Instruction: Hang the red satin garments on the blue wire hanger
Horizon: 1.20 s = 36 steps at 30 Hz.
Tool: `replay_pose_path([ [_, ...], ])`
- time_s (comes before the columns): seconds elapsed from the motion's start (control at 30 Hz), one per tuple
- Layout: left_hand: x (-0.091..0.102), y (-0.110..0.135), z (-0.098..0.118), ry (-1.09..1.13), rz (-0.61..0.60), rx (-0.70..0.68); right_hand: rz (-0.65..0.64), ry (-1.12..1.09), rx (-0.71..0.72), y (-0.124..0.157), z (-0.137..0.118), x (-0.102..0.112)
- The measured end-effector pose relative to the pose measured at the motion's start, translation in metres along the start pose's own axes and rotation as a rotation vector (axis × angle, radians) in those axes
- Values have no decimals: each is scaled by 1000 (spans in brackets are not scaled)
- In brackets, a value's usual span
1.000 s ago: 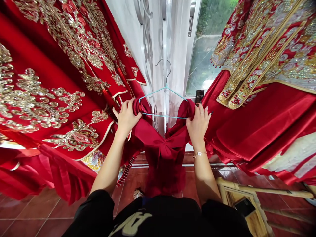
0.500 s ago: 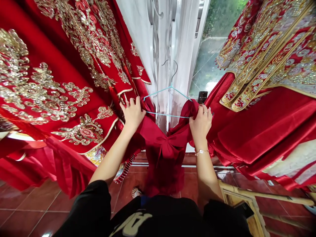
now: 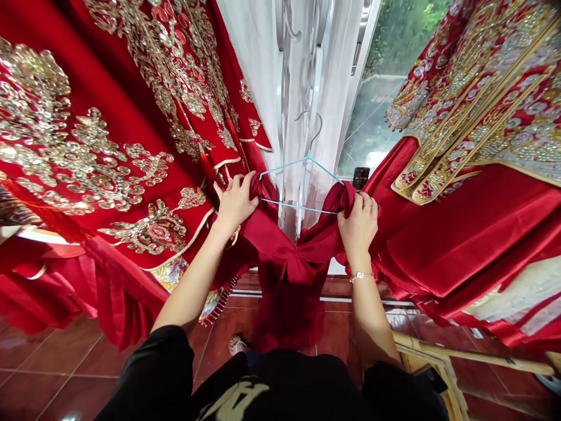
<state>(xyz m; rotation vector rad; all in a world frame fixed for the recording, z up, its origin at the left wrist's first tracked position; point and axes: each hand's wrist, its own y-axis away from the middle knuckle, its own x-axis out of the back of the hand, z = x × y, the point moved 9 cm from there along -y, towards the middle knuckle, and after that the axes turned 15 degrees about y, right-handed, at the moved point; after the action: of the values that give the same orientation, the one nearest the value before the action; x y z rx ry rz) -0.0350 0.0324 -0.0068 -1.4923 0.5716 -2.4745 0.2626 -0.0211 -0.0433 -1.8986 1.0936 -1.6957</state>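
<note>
A dark red dress with a knotted bow at its front hangs between my hands, its shoulders spread over a thin light-blue hanger. The hanger's metal hook points up and is attached to nothing. My left hand is closed on the dress's left shoulder, by the hanger's end. Its right shoulder is gripped by my right hand, with the thumb toward the hanger bar. The fingertips of both hands are partly hidden behind the cloth.
Red gowns with gold sequin embroidery crowd the left, and a beaded red garment hangs at right. Ahead are a white curtain and a window. A phone stands behind my right hand. Bamboo furniture is at lower right.
The view has shifted slightly, so the hanger and hook appear a little further right and lower. Both hands keep their grip on the dress.
</note>
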Motion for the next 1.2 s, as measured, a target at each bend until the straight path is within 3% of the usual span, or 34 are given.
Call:
replay_pose_path([
  [0.2, 0, -2, -1, 19, -14, -9, 16, -3, 4, 0, 0, 0],
  [0.47, -9, -3, 7, -107, 87, 12, 30, 12, 0, 1, 2, 0],
  [0.7, -16, -20, 15, -212, 84, 41, -38, 97, -4, -22, -1, -14],
  [0.93, 4, 13, 24, -213, 92, 1, -155, 42, 74, -40, -4, -29],
  [1.03, 11, 23, 25, -207, 99, 17, -215, 81, 41, -45, 8, -28],
  [1.2, 10, 21, 24, -205, 80, 33, -217, 52, 27, -57, 31, -20],
])
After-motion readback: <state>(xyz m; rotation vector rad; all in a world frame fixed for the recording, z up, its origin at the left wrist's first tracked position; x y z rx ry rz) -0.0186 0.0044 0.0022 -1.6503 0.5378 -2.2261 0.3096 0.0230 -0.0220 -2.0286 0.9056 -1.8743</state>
